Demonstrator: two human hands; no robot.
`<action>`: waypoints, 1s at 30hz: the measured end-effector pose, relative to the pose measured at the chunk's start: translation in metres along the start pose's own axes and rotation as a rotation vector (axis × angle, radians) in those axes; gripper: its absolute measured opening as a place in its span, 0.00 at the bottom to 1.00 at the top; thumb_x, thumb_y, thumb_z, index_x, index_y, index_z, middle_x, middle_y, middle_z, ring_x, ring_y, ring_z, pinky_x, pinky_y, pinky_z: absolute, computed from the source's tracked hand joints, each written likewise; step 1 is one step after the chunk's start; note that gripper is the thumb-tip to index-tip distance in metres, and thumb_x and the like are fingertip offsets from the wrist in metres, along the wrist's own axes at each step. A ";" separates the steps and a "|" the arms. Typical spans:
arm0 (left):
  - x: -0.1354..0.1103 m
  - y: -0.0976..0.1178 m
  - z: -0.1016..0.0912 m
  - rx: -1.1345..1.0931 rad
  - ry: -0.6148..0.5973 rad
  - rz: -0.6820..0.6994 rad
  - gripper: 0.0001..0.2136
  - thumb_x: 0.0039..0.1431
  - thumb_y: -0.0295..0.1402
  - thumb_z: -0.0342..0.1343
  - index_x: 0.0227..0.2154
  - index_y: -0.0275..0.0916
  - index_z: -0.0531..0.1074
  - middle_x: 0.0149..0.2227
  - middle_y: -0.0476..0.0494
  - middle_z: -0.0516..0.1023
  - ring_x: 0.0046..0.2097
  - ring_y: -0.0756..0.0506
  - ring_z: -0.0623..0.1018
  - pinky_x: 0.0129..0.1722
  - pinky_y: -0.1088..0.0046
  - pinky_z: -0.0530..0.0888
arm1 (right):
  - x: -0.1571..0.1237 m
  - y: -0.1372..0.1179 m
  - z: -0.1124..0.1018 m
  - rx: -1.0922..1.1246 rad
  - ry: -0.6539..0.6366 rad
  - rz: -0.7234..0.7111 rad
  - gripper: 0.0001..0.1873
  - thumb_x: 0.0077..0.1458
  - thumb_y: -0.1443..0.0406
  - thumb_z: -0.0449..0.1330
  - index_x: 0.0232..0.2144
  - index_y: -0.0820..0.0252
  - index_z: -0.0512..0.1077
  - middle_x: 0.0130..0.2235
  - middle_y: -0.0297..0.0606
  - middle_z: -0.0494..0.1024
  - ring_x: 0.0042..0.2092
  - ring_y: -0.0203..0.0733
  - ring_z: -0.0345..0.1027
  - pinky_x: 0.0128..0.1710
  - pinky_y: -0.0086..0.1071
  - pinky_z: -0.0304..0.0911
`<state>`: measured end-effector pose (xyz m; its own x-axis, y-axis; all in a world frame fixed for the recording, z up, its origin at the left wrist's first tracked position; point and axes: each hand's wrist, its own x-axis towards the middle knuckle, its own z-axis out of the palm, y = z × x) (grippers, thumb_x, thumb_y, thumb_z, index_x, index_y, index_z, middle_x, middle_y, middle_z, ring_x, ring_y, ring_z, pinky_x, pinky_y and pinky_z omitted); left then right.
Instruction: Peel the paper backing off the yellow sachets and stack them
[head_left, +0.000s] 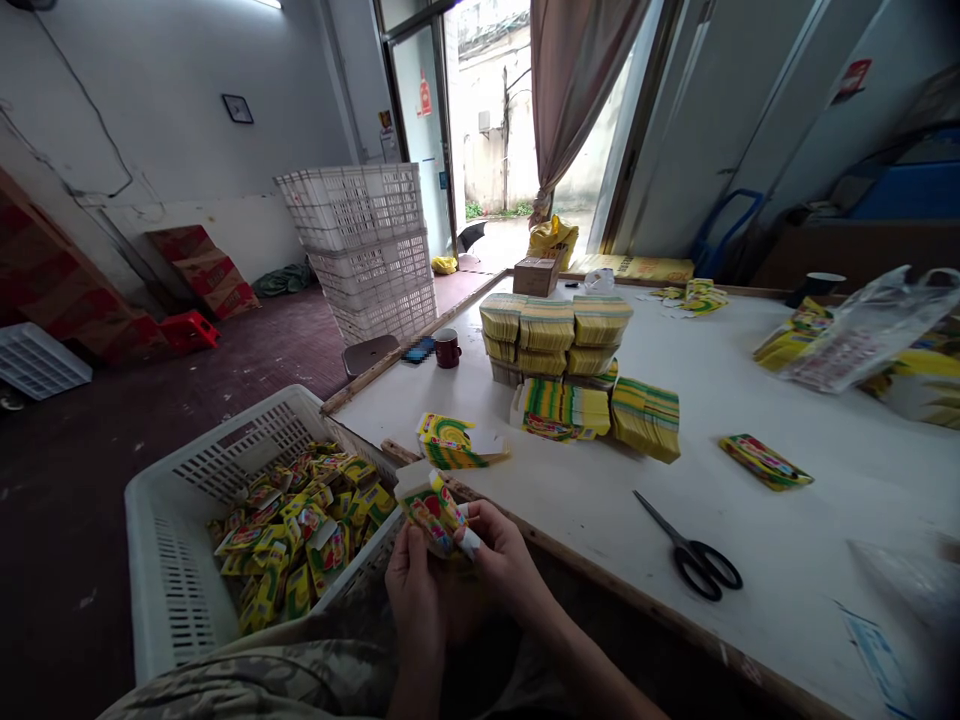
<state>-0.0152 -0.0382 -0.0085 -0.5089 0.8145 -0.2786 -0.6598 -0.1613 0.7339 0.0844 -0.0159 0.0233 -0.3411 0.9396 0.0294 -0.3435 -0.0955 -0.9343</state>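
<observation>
Between my two hands, just off the table's front edge, is a small yellow-green printed carton (429,508) with a white flap standing up. My left hand (414,580) pinches it at its lower left side. From the right, my right hand (499,545) grips its other side, with white wrapping on some fingertips. Just beyond, a fanned stack of flat cartons (450,442) lies at the table edge. A white plastic crate (169,530) at my left holds many folded yellow cartons (300,530).
On the white table (585,540) stand bundled carton stacks (555,335), with black scissors (686,550) and one flat carton pack (765,462) to the right. A dark red mug (448,348) is near the left edge. Stacked white crates (367,245) stand behind, by the open doorway.
</observation>
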 end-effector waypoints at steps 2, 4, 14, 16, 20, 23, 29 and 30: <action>-0.003 0.002 0.005 -0.006 -0.050 -0.050 0.16 0.50 0.41 0.64 0.40 0.41 0.76 0.37 0.44 0.82 0.41 0.43 0.80 0.41 0.69 0.76 | 0.002 -0.002 -0.002 0.061 0.006 0.013 0.17 0.50 0.52 0.64 0.34 0.58 0.68 0.30 0.34 0.76 0.34 0.40 0.70 0.35 0.32 0.63; -0.006 0.003 0.010 -0.014 -0.094 -0.106 0.16 0.47 0.40 0.66 0.39 0.41 0.77 0.37 0.43 0.82 0.42 0.41 0.80 0.42 0.66 0.76 | 0.002 -0.005 -0.003 0.095 0.009 0.024 0.17 0.49 0.54 0.66 0.33 0.58 0.68 0.30 0.33 0.76 0.33 0.39 0.70 0.34 0.31 0.62; -0.006 0.003 0.008 0.025 -0.043 -0.102 0.14 0.43 0.39 0.68 0.34 0.38 0.78 0.35 0.44 0.82 0.37 0.42 0.80 0.38 0.68 0.76 | 0.002 -0.003 -0.015 -0.152 0.048 -0.015 0.16 0.49 0.53 0.63 0.29 0.59 0.67 0.26 0.31 0.72 0.28 0.36 0.64 0.30 0.30 0.60; -0.005 0.004 0.007 0.036 -0.077 -0.056 0.14 0.45 0.38 0.67 0.35 0.39 0.77 0.36 0.44 0.82 0.39 0.43 0.80 0.39 0.69 0.76 | 0.001 -0.004 -0.020 -0.211 0.049 -0.016 0.14 0.50 0.55 0.63 0.29 0.60 0.69 0.26 0.31 0.72 0.28 0.36 0.64 0.29 0.29 0.60; -0.002 0.004 0.004 0.076 -0.071 0.021 0.13 0.42 0.36 0.69 0.30 0.38 0.76 0.31 0.48 0.81 0.33 0.47 0.79 0.36 0.73 0.75 | -0.003 -0.006 -0.027 -0.352 0.018 -0.029 0.08 0.51 0.60 0.62 0.29 0.60 0.75 0.27 0.33 0.76 0.29 0.38 0.67 0.30 0.30 0.63; 0.000 0.012 0.003 0.112 -0.096 0.020 0.13 0.44 0.36 0.68 0.33 0.38 0.75 0.34 0.46 0.80 0.36 0.46 0.79 0.40 0.70 0.75 | -0.005 -0.012 -0.033 -0.447 0.032 -0.056 0.07 0.52 0.65 0.59 0.30 0.58 0.78 0.29 0.34 0.78 0.32 0.41 0.70 0.33 0.32 0.63; -0.006 0.072 0.010 0.563 -0.247 0.363 0.28 0.41 0.30 0.69 0.49 0.42 0.71 0.52 0.39 0.74 0.56 0.40 0.70 0.58 0.65 0.63 | -0.006 -0.045 -0.052 -1.031 -0.076 -0.271 0.20 0.51 0.76 0.55 0.37 0.51 0.80 0.33 0.39 0.78 0.36 0.45 0.67 0.37 0.37 0.61; -0.009 0.081 0.014 0.642 -0.302 0.350 0.30 0.36 0.27 0.70 0.48 0.40 0.73 0.53 0.38 0.74 0.58 0.38 0.68 0.60 0.64 0.60 | -0.007 -0.051 -0.051 -1.127 -0.132 -0.322 0.18 0.53 0.74 0.56 0.38 0.49 0.80 0.33 0.40 0.77 0.37 0.46 0.66 0.39 0.39 0.61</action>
<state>-0.0565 -0.0505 0.0616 -0.3952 0.9067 0.1471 0.0060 -0.1576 0.9875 0.1490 -0.0003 0.0521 -0.4901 0.8199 0.2960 0.5143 0.5462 -0.6612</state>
